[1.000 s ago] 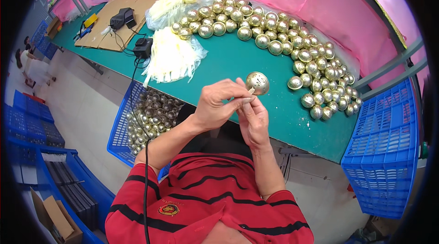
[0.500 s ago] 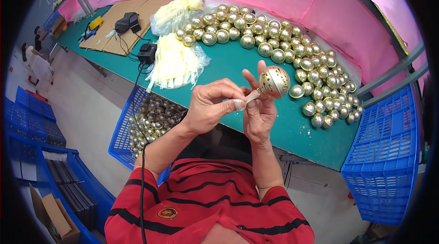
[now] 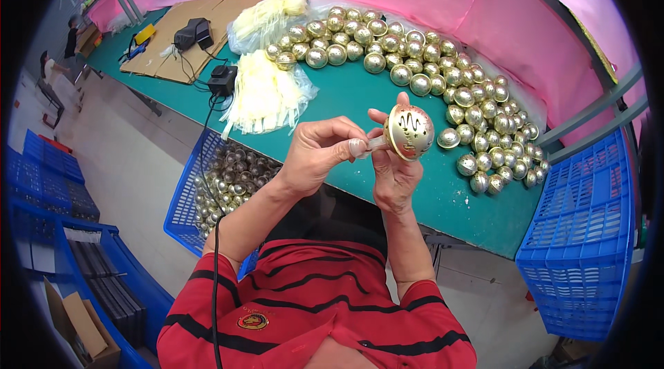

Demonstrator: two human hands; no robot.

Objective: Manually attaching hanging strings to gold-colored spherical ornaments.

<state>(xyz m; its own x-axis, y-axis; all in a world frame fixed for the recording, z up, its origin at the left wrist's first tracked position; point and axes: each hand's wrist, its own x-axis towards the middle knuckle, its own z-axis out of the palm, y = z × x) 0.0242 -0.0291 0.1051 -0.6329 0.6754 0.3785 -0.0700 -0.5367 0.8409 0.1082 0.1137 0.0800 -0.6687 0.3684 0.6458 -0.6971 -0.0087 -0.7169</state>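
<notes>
Over the table's front edge I hold a gold bauble (image 3: 413, 132) with dark wavy markings. My right hand (image 3: 395, 183) supports it from below and behind, its fingers partly hidden by the ball. A short pale strip (image 3: 376, 143) runs from the bauble's left side, and the thumb and forefinger of my left hand (image 3: 315, 158) pinch its end. Beyond my left hand, a bundle of cream strips (image 3: 263, 103) lies on clear plastic. Many similar gold baubles (image 3: 420, 83) are spread over the table's far and right parts.
The green table (image 3: 339, 96) also bears another cream bundle (image 3: 270, 15), cardboard (image 3: 162, 58) and a small black device (image 3: 222, 81) with a cable. A blue crate (image 3: 181, 203) of baubles stands below left; stacked blue crates (image 3: 577, 244) stand right. Two people are at far left.
The bauble has turned in my hands, so other markings face up, and has shifted slightly left and down. My left fingers still pinch the strip. The people in the background have moved.
</notes>
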